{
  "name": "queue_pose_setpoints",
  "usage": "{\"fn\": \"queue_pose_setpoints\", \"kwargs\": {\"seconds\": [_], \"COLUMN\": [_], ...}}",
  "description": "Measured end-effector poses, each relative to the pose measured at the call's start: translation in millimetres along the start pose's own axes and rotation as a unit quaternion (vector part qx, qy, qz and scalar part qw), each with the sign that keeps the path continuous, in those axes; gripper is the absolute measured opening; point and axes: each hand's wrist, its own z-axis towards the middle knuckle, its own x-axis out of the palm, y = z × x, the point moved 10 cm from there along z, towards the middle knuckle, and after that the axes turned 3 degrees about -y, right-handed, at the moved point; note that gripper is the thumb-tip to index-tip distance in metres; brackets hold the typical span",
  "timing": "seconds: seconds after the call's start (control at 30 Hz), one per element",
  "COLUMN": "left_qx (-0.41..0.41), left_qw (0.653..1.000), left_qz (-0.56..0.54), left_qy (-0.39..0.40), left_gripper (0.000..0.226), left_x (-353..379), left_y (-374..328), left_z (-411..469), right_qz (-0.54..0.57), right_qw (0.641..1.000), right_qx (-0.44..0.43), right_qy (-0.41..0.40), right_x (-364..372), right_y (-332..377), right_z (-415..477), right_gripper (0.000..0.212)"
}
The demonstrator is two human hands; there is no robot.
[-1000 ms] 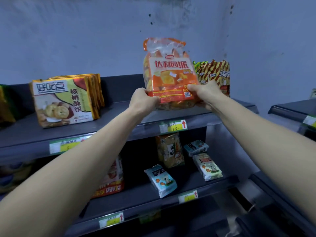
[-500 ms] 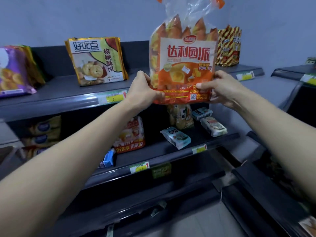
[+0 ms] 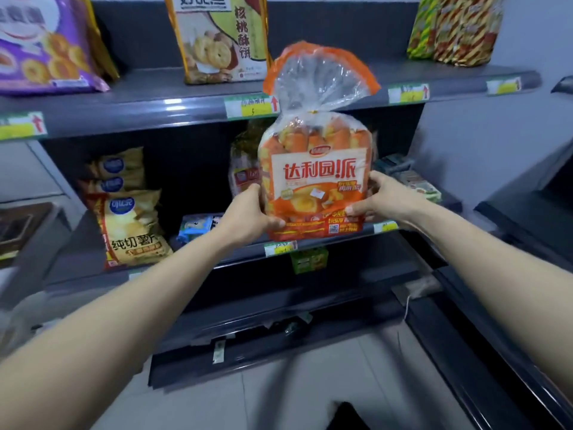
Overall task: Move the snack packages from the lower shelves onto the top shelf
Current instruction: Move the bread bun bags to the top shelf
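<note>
Grey metal shelving stands against a pale wall, and the head view looks into it from just in front. On the top shelf [image 3: 148, 86] sit a purple bag [image 3: 40, 48], a walnut-cookie pack [image 3: 217, 41] and striped packs [image 3: 459, 29] at the right end.

The orange snack bag [image 3: 316, 187] is held upright between both hands. The left hand [image 3: 248, 215] grips its lower left edge and the right hand [image 3: 387, 200] grips its lower right edge, with the fingers of both curled around the plastic.

A second ago the bag was up at the top shelf's level. Now it hangs lower, its base level with the front lip of the second shelf [image 3: 248, 259], and only its gathered top overlaps the upper shelf's edge. It rests on nothing.

So this package does not yet count as moved, and it probably needs another lift into the free stretch between the cookie pack and the striped packs.

Yellow crisp bags [image 3: 130, 221], a blue packet [image 3: 198, 225] and small packs [image 3: 418, 184] wait on the second shelf.
</note>
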Motion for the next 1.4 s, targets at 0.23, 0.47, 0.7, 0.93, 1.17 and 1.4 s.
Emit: {"fn": "queue_pose_setpoints", "kwargs": {"seconds": [0.23,0.47,0.7,0.93,1.17,1.4], "left_qx": [-0.087,-0.127,-0.182,-0.223,-0.243,-0.23], "left_qw": [0.996,0.992,0.981,0.971,0.964,0.967], "left_qz": [-0.011,0.017,0.058,0.061,0.068,0.071], "left_qy": [0.026,0.001,-0.033,-0.054,-0.079,-0.084], "left_gripper": [0.047,0.044,0.034,0.031,0.033,0.035], "left_x": [21,19,26,35,33,34], "left_y": [77,117,155,181,191,183], "left_z": [7,42,89,111,115,102], "right_qz": [-0.039,-0.12,-0.12,-0.13,-0.141,-0.154], "right_qw": [0.998,0.992,0.992,0.989,0.988,0.986], "right_qx": [0.026,0.011,0.024,0.041,0.029,0.038], "right_qy": [0.042,0.022,0.04,0.057,0.051,0.056], "right_x": [65,94,114,131,138,129], "right_y": [-43,-55,-69,-88,-83,-83], "right_z": [38,104,169,198,203,188], "right_gripper": [0.056,0.058,0.054,0.048,0.049,0.055]}}
